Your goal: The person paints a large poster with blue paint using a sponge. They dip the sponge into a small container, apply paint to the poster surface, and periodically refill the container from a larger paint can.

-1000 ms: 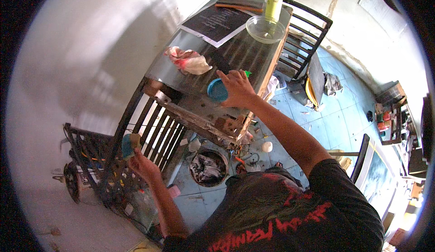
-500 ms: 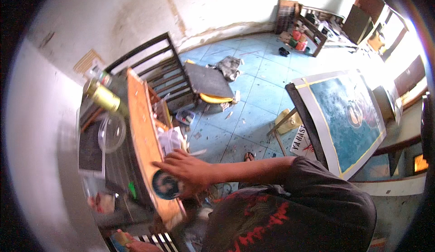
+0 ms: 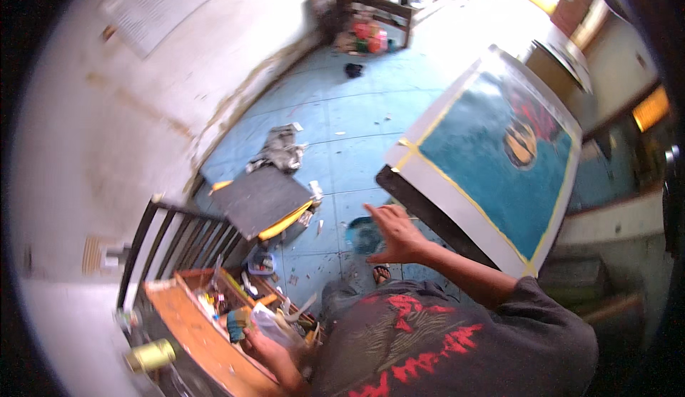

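The biggest thing is the blue tiled floor (image 3: 335, 122), marked with small spots and scraps; on the right, above it, leans the painting (image 3: 492, 161) on a dark board; it has a broad white margin, a thin yellow border line, a deep teal field with cloudy lighter patches, and in its upper right part a round pale-and-dark form with red strokes beside it; its surface looks partly glossy at the top, where the light is strong. Lower left is the worn table (image 3: 193, 333), with an orange-brown edge strip; next to it stands a black slatted chair (image 3: 182, 236).

The right hand (image 3: 397, 236) is near the lower left side of the board, apart from it; its thumb and fingers are spread around the blue container (image 3: 362, 235), which it holds over the floor; the left hand (image 3: 267, 349) is lower, beside the table, and pinches the sponge (image 3: 238, 324) between thumb and fingers. The container is shallow, bright blue at its edge and darker teal inside, though blurred; the sponge, smallest of these, is a small block, teal on one face and dull tan on the other.
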Motion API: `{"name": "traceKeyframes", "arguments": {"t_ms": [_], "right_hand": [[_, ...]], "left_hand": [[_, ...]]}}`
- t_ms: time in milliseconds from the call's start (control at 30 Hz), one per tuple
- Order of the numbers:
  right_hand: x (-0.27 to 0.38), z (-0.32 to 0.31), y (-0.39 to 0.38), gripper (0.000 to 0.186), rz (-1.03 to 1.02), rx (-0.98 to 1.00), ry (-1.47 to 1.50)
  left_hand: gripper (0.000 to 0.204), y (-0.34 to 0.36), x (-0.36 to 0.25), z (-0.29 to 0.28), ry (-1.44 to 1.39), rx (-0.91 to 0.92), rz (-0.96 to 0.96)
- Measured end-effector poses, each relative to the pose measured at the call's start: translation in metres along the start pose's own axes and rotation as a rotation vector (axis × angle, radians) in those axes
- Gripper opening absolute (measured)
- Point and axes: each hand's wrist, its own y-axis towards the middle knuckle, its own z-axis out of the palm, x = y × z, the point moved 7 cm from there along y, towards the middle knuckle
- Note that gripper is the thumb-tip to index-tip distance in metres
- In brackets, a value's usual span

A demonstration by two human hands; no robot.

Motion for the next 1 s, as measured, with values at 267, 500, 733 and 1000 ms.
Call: {"name": "traceKeyframes", "arguments": {"t_ms": [267, 500, 733, 1000], "right_hand": [[-0.023, -0.006, 0.104, 0.118, -0.006, -0.217, 0.170], [-0.131, -0.052, 0.207, 0.117, 0.402, -0.437, 0.175], [-0.196, -0.087, 0.244, 0.116, 0.668, -0.713, 0.216], [-0.293, -0.129, 0.320, 0.115, 0.920, -0.874, 0.228]], "left_hand": [[0.059, 0.155, 0.093, 0.144, -0.002, 0.306, -0.275], [0.046, 0.304, 0.094, 0.406, 0.052, 0.580, -0.189], [0.040, 0.341, 0.038, 0.758, -0.116, 1.154, 0.073], [0.041, 0.285, 0.097, 1.048, -0.179, 1.500, 0.162]]}}
